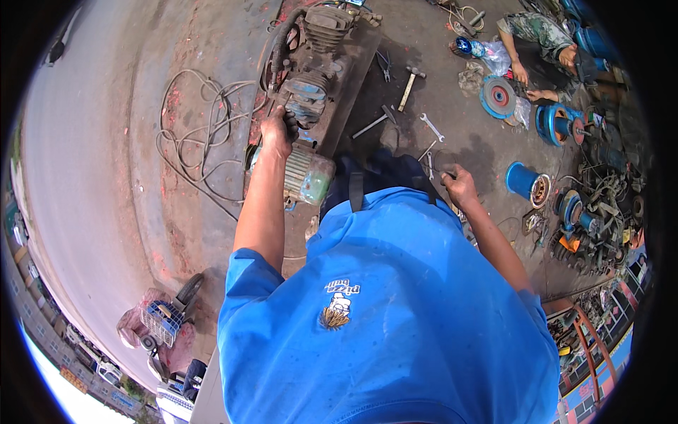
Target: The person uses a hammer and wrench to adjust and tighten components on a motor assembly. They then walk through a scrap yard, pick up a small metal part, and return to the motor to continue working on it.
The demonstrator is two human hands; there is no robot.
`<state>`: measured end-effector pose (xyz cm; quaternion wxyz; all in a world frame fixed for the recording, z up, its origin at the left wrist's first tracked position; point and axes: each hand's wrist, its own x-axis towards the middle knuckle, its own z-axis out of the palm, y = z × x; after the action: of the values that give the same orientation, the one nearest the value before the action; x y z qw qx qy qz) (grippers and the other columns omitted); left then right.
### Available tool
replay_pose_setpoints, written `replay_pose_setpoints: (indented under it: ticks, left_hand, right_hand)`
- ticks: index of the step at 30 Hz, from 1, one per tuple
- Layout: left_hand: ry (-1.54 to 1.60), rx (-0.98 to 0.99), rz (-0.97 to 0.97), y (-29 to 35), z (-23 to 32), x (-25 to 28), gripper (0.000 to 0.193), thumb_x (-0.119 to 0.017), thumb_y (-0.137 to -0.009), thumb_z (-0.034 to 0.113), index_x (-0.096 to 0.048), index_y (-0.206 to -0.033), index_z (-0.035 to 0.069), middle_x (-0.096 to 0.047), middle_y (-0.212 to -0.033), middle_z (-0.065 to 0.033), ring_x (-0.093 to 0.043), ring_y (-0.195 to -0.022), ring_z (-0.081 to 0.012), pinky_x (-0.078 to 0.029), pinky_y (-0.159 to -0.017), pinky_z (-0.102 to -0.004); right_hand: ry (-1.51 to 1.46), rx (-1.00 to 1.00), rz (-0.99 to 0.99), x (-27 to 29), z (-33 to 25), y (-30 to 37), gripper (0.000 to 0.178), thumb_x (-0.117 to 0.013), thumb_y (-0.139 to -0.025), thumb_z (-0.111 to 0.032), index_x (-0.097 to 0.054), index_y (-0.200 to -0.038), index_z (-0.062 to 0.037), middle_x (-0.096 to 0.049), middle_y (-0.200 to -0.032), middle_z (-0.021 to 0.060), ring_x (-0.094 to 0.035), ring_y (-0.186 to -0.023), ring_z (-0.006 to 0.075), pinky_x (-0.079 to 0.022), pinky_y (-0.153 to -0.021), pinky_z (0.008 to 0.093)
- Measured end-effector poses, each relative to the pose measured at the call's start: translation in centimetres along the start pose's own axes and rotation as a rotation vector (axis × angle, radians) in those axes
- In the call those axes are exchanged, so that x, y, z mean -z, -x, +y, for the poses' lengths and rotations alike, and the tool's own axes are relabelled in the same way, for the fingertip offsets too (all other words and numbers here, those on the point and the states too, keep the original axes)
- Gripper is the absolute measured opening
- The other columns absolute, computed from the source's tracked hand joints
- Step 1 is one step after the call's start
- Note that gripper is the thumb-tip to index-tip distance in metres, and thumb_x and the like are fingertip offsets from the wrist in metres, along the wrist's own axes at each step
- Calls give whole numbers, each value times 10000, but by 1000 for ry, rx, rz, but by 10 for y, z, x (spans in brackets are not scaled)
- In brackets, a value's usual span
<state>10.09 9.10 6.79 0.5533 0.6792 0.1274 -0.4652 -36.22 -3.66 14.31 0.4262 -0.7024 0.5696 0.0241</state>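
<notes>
My left hand (278, 132) is closed beside the compressor's lower pump head (305, 97). Its blackened fingers curl inward, and whatever they grip is hidden. Just below that hand lies the ribbed electric motor (309, 175), greenish and grimy, mounted on the same dark base. At the top of the base stands a second finned cylinder (328, 28) with a thick hose (281, 46). Off to the right, my right hand (460, 186) hangs above the ground with its fingers bent closed; something small and dark seems to be at its fingertips. Near it lies an open-end wrench (431, 127).
Pliers (384, 66), a hammer (409, 88) and another hammer (376, 121) lie on the ground. A cable (205, 134) coils at left. At right are a blue motor housing (522, 179), a round disc (497, 97), piled parts (607, 205) and another person's hand (520, 73).
</notes>
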Motion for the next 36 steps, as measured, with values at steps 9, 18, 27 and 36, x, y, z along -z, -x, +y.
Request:
replay_pose_setpoints:
  ticks: [9, 18, 27, 36]
  left_hand:
    - [-1045, -836, 262, 6, 1, 11, 316, -550, -952, 324, -600, -946, 12, -618, -751, -115, -634, -739, -300, -488, -630, -435]
    - [-1011, -648, 404, 2, 4, 6, 485, -625, -908, 437, -595, -1038, -29, -620, -976, -247, -591, -1035, -441, -461, -914, -493]
    - [155, 152, -290, -50, -18, 44, 379, -505, -1005, 413, -604, -821, 97, -546, -664, 20, -474, -535, -121, -377, -504, -302]
    - [-1445, -956, 220, 55, 10, -16, 481, -551, -960, 425, -593, -1018, -51, -638, -1004, -280, -606, -834, -482, -483, -740, -523]
  right_hand:
    - [-37, -13, 0, 1, 8, 5, 294, -623, -882, -175, -624, -1078, 44, -705, -826, 163, -659, -728, 202, -510, -666, 333]
    - [-72, -97, 50, 5, 13, 16, 294, -628, -883, -177, -627, -1066, 53, -712, -846, 149, -657, -745, 197, -514, -693, 346]
    - [73, -180, -3, 27, 2, 3, 336, -618, -880, -245, -654, -1164, -69, -666, -1157, 205, -612, -1126, 362, -484, -969, 426]
    - [91, -310, 97, 24, 46, 37, 316, -613, -870, -244, -672, -1142, -94, -682, -1115, 197, -628, -1092, 360, -491, -969, 430]
